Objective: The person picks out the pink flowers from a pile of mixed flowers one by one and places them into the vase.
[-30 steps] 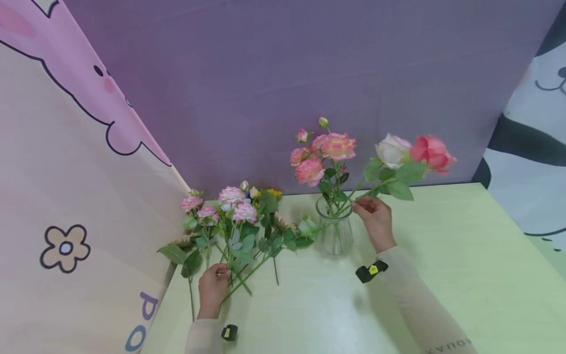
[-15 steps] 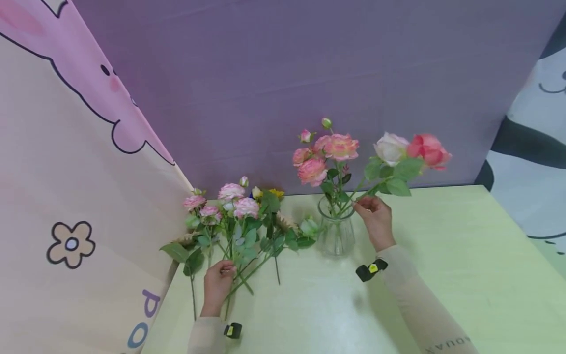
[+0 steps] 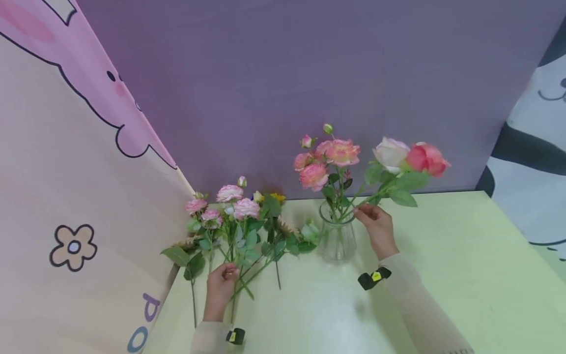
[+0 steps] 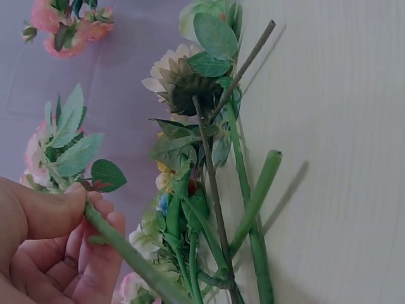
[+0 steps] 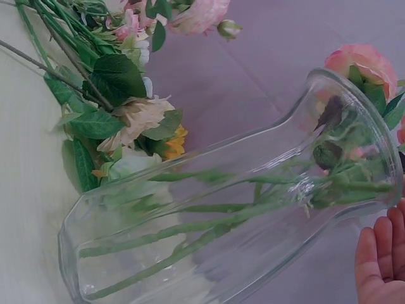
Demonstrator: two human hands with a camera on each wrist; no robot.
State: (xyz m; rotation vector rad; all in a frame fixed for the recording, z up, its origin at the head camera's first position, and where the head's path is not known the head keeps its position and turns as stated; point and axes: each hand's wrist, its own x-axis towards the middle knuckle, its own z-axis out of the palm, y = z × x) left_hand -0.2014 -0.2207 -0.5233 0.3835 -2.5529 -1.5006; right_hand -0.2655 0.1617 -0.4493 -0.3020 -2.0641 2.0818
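My left hand [image 3: 222, 290] pinches a green flower stem [image 4: 133, 256] between thumb and fingers, at the front of a pile of artificial flowers. Leaves and a pink bloom [image 4: 37, 152] show beyond that grip. A clear glass vase [image 3: 337, 246] stands upright, holding several stems with coral-pink flowers [image 3: 342, 152]. Beside its rim, my right hand [image 3: 378, 230] pinches a rose stem with its thumb and forefinger. A white rose [image 3: 391, 155] and a red rose [image 3: 427, 159] lean out to the right above that hand. In the right wrist view, the pinching fingertips are out of frame.
Pale pink flowers [image 3: 246, 209], a green-white bloom [image 3: 310, 231], a beige sunflower-like bloom [image 4: 180, 79] and a yellow flower [image 3: 277, 197] lie left of the vase on the pale table [image 3: 309, 314]. A purple backdrop [image 3: 265, 98] hangs behind.
The left hand has shifted slightly right with its stem. The red and white roses have swayed a little left; the right hand stays by the vase rim. The head view has shifted slightly.
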